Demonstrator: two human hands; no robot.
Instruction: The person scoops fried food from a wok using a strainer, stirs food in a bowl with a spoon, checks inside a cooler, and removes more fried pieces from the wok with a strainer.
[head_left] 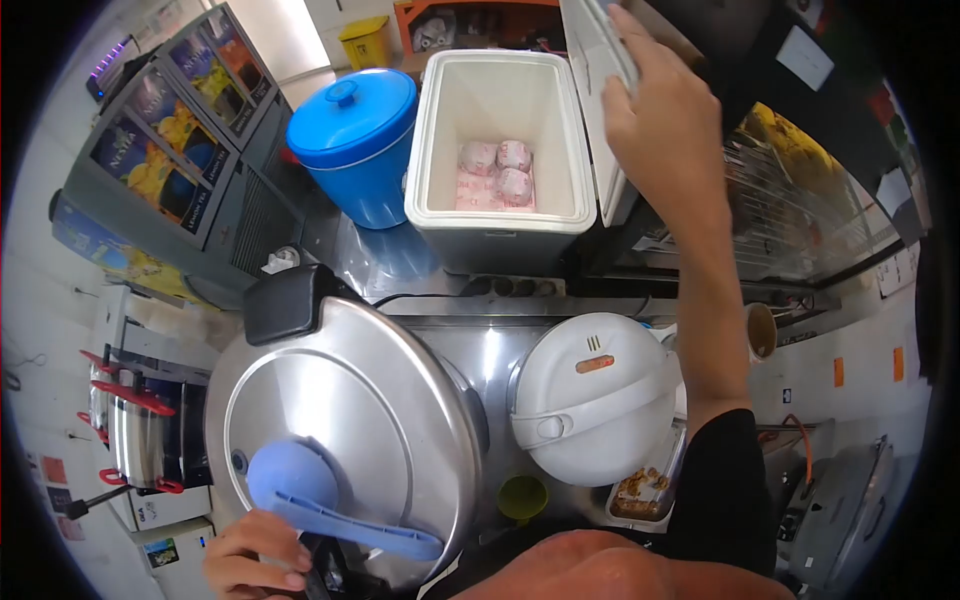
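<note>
Cooler lid (593,95) is raised along the right side of the open cooler (500,218), its long edge running away from the body; the right hand (668,115) is the nearer one and has it from the outer side, thumb and fingers clamped on its upper edge. It is a pale, flat slab with a plain face.

Nearest the body, the left hand (250,555) is at the front of the big steel-lidded cooker (340,390), fingers curled just beside a blue ladle (305,475). The ladle lies over the steel, round bowl toward the left, flat handle slanting off to the right; whether those fingers close on it or on the black part below, I cannot tell.

To the right, a green cup (522,497) and a metal tray (634,512) of brown food bits sit near a white rice cooker (600,440).

Farther off, the cooler is off-white inside, with three round, paper-wrapped bundles (514,186) close together at the bottom on printed paper. A blue lidded drink jar (368,190) stands just left of it; beyond is a yellow bin (365,45).
</note>
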